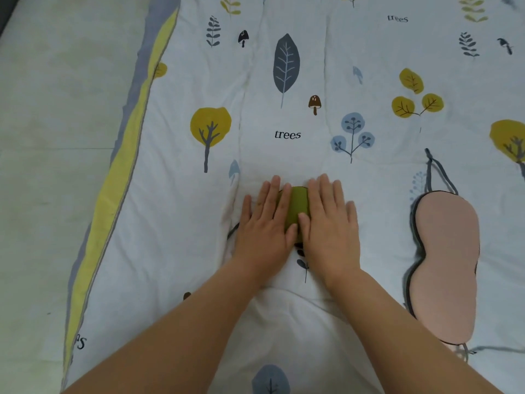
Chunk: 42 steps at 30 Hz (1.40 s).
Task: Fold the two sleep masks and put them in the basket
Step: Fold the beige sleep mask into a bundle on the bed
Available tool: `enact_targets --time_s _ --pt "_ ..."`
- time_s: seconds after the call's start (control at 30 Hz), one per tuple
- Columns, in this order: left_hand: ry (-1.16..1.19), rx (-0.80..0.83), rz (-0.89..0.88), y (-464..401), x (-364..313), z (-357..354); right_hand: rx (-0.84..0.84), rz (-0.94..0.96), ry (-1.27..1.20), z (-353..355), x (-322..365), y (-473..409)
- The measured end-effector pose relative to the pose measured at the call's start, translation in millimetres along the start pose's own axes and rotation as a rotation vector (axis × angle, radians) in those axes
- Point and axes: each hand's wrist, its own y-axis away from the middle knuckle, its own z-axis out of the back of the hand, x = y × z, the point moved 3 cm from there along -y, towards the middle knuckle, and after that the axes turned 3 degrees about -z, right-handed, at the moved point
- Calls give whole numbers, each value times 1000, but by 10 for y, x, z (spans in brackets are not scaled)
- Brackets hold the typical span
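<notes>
A green sleep mask lies folded on the quilt at the centre. My left hand and my right hand rest flat on it, palms down, fingers spread, covering most of it. A dark strap end pokes out left of my left hand. A pink sleep mask with dark edging lies unfolded and lengthwise to the right, its grey strap looping away at its far end. No basket is in view.
The white quilt printed with trees, leaves and mushrooms covers the work area. Its grey and yellow border runs along the left. Beyond that lies a pale tiled floor.
</notes>
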Motion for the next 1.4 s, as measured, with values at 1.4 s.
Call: enact_targets --time_s 1.4 --pt "517 -208 593 -486 868 761 85 -171 -417 -59 850 -918"
